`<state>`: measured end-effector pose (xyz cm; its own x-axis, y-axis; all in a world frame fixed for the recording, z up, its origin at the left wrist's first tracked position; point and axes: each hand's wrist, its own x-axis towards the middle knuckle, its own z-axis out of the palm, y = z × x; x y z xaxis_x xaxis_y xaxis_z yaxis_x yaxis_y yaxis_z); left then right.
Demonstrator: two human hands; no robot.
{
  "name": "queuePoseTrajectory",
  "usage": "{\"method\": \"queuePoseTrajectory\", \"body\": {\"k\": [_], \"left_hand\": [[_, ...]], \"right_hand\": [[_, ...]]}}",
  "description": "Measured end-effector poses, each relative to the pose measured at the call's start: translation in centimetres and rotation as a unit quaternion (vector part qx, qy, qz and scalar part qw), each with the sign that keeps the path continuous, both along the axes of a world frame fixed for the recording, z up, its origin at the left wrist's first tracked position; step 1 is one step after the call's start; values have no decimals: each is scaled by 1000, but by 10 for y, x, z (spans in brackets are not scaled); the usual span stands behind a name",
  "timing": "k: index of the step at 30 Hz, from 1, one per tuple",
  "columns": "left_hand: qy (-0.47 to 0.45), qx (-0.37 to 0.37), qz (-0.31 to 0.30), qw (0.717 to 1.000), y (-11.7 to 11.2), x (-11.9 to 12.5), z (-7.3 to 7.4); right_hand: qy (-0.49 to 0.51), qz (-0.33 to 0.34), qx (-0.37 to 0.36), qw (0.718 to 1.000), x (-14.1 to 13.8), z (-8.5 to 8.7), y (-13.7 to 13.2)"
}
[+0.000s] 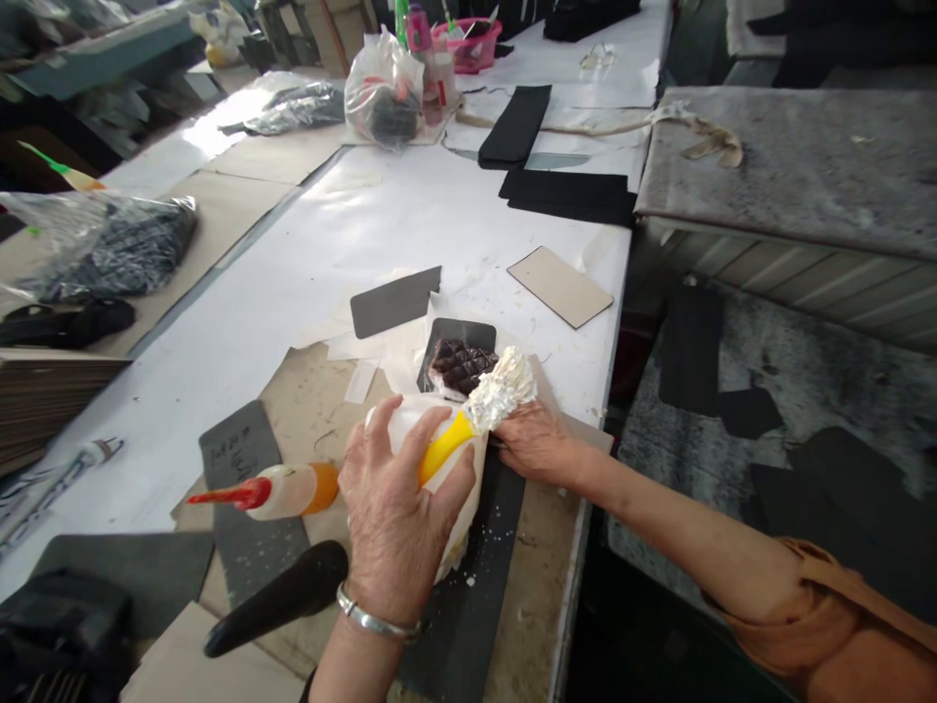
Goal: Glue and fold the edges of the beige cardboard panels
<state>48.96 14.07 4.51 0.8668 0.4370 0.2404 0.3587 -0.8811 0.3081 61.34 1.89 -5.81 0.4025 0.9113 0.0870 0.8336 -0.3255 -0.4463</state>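
Observation:
My left hand [395,508], with a silver bangle at the wrist, holds a yellow-handled brush [444,449] between thumb and index finger. The brush's far end is caked in a white, crusty substance. Under this hand is a white tub or lump [458,547], largely covered by the fingers. My right hand [538,441] reaches in from the right, just behind the caked brush end; its fingertips are mostly hidden. It is close to the edge of a dark grey strip [490,537]. A dark quilted piece [461,366] lies on a grey panel beyond the brush.
A squeeze bottle with a red nozzle [285,490] and a black handle-like object [278,596] lie at left. Grey panels [395,301], a beige panel [562,286] and black strips [567,195] rest on the white table. Plastic bags [385,93] and a pink basket [472,54] stand behind.

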Motion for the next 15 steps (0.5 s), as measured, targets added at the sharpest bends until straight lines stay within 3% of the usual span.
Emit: {"method": "queuePoseTrajectory", "body": {"k": [8,12,15], "left_hand": [[25,15,23,999,-1,13,-5],[68,19,40,997,-3,23,-8],[85,19,47,995,-4,25,-8]], "right_hand": [[-42,10,28,999,-17,-13,-9],[-29,33,122,992,-25,-11,-27],[-2,-20,165,986,-30,-6,-33]]}}
